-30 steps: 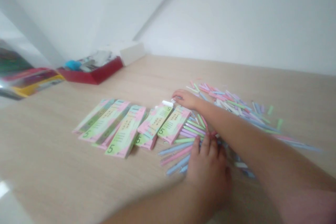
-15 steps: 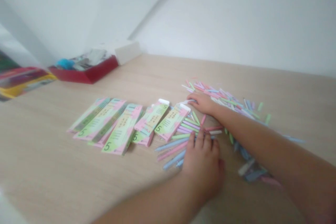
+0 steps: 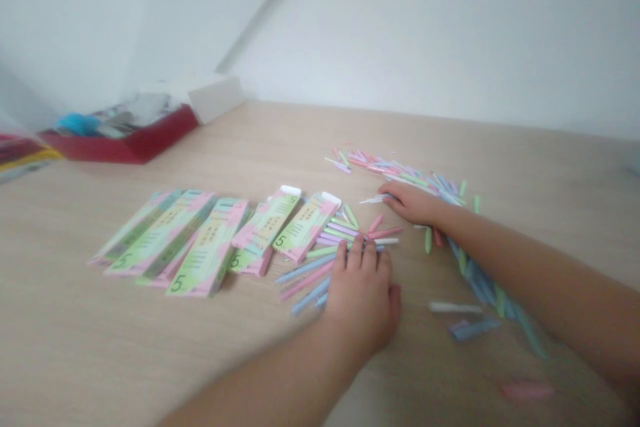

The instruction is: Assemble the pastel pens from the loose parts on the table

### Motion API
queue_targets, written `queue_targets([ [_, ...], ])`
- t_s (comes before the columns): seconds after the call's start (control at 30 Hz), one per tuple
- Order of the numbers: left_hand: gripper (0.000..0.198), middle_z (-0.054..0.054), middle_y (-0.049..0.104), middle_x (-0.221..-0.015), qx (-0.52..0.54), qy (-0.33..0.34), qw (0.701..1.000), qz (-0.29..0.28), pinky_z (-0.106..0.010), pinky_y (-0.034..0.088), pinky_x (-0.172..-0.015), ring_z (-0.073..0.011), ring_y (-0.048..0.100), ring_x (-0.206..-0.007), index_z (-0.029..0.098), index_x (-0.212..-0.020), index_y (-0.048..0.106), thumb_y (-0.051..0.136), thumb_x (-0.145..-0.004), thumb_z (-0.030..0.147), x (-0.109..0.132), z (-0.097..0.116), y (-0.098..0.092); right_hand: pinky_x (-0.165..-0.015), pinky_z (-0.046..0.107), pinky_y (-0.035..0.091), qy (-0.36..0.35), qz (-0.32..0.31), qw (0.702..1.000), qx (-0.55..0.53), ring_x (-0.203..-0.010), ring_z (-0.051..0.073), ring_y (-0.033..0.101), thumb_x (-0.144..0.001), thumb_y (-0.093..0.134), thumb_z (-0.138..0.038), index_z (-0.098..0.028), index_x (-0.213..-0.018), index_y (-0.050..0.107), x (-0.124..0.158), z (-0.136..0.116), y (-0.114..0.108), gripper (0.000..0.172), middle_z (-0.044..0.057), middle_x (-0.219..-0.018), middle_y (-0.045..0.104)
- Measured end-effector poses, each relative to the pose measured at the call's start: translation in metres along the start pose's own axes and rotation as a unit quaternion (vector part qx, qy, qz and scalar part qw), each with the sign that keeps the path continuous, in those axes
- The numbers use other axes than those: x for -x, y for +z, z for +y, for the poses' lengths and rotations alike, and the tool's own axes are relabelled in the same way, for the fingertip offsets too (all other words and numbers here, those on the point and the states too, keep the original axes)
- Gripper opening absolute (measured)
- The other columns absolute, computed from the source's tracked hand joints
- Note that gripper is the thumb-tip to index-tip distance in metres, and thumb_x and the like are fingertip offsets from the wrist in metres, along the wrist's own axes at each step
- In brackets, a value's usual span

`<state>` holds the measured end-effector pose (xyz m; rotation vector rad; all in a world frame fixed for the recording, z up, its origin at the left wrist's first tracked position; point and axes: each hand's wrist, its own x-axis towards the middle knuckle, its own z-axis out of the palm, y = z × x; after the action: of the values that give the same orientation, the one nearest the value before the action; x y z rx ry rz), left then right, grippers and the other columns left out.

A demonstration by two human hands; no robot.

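My left hand point(image 3: 361, 300) lies flat, palm down, its fingers stretched over a fanned-out group of pastel pens point(image 3: 310, 273) in blue, pink, green and lilac. Further back, my right hand point(image 3: 407, 202) has its fingers closed around a slim white pen point(image 3: 374, 199), whose end pokes out to the left. Just beside the fanned pens lie pink-and-green printed boxes point(image 3: 307, 227) marked with a 5. Behind and beneath my right forearm stretches a long loose heap of pastel pens point(image 3: 410, 173), partly hidden by the arm.
More printed boxes point(image 3: 207, 247) overlap in a row on the left of the wooden table point(image 3: 100, 347). A red open box point(image 3: 145, 137) with mixed items stands at the back left, beside a white box point(image 3: 215, 100). Stray pieces point(image 3: 473, 328) lie at the right.
The view has swung to the right, so the boxes appear further left. My right hand has drawn away from the printed boxes with the white pen. My left hand stays on the fanned pens.
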<state>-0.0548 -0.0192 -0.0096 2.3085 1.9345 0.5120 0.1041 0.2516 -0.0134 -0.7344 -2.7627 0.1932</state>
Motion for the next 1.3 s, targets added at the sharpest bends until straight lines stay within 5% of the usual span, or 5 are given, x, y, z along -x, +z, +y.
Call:
queue_targets([
  [0.2, 0.058, -0.015, 0.049, -0.160, 0.001, 0.000, 1.000, -0.002, -0.062, 0.022, -0.128, -0.0368, 0.034, -0.154, 0.017, -0.149, 0.056, 0.051, -0.100, 0.048, -0.001, 0.000, 0.000, -0.113, 0.052, 0.042, 0.025, 0.032, 0.999, 0.005, -0.130, 0.035, 0.058, -0.098, 0.055, -0.032, -0.013, -0.131, 0.065, -0.011, -0.037, -0.002, 0.039, 0.021, -0.138, 0.064],
  [0.43, 0.058, -0.017, 0.050, -0.158, 0.002, 0.001, 1.000, 0.001, -0.061, 0.024, -0.128, -0.0367, 0.035, -0.153, 0.015, -0.147, 0.057, 0.051, -0.100, 0.047, -0.001, -0.001, 0.001, -0.103, 0.039, 0.048, -0.011, -0.014, 1.000, -0.013, -0.113, 0.028, 0.065, -0.097, 0.061, -0.034, -0.017, -0.125, 0.071, -0.040, -0.104, 0.020, 0.034, 0.014, -0.119, 0.070],
  [0.77, 0.056, -0.017, 0.051, -0.157, -0.009, 0.008, 1.000, 0.010, -0.062, 0.023, -0.127, -0.0375, 0.037, -0.151, 0.016, -0.146, 0.057, 0.052, -0.099, 0.046, 0.000, -0.001, 0.003, -0.094, 0.032, 0.045, -0.035, -0.080, 0.996, 0.006, -0.104, 0.024, 0.063, -0.102, 0.056, -0.029, -0.019, -0.117, 0.073, -0.048, -0.100, 0.013, 0.026, 0.011, -0.108, 0.067],
  [1.03, 0.055, -0.017, 0.051, -0.157, -0.014, 0.010, 1.000, 0.014, -0.061, 0.023, -0.126, -0.0370, 0.035, -0.152, 0.017, -0.146, 0.057, 0.051, -0.100, 0.045, 0.001, -0.001, 0.002, -0.087, 0.031, 0.044, 0.027, -0.076, 0.996, 0.042, -0.097, 0.023, 0.061, -0.094, 0.056, -0.014, -0.015, -0.101, 0.072, -0.033, -0.096, 0.003, 0.018, 0.012, -0.103, 0.067],
  [1.3, 0.054, -0.017, 0.050, -0.158, -0.020, 0.012, 1.000, 0.016, -0.060, 0.023, -0.126, -0.0372, 0.036, -0.152, 0.016, -0.146, 0.056, 0.049, -0.101, 0.044, 0.002, 0.000, 0.002, -0.086, 0.031, 0.044, 0.028, -0.062, 0.996, 0.056, -0.095, 0.023, 0.061, -0.096, 0.056, -0.020, -0.018, -0.096, 0.069, -0.015, -0.105, 0.004, 0.013, 0.011, -0.103, 0.066],
])
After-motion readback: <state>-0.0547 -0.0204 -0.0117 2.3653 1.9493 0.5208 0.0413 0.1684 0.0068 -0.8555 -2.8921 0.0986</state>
